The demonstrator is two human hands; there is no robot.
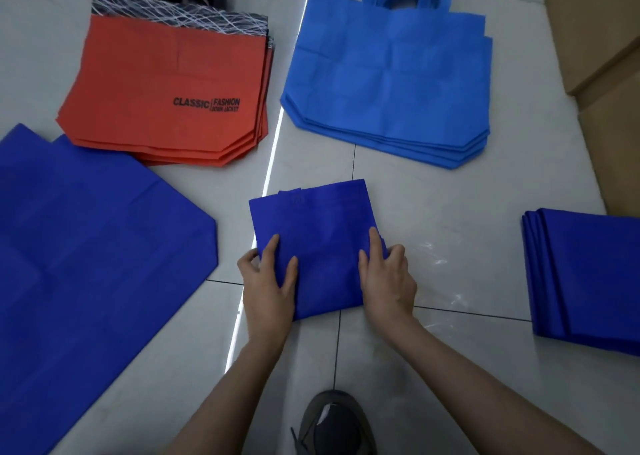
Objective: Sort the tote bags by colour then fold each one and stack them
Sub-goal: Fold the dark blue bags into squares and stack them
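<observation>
A folded dark blue tote bag (322,233) lies on the tiled floor in the middle. My left hand (268,281) grips its left edge, thumb and forefinger on top and the other fingers curled round the side. My right hand (388,281) grips the right edge in the same way. At the left lie unfolded dark blue bags (86,264), flat and spread out. A stack of folded dark blue bags (588,281) sits at the right edge. Further back lie a pile of red bags (166,91) with black handles and a pile of light blue bags (388,80).
Brown cardboard boxes (606,39) stand along the far right. My grey shoe (332,423) is at the bottom, between my forearms. Bare grey tiles (450,212) separate the folded bag from the stack on the right.
</observation>
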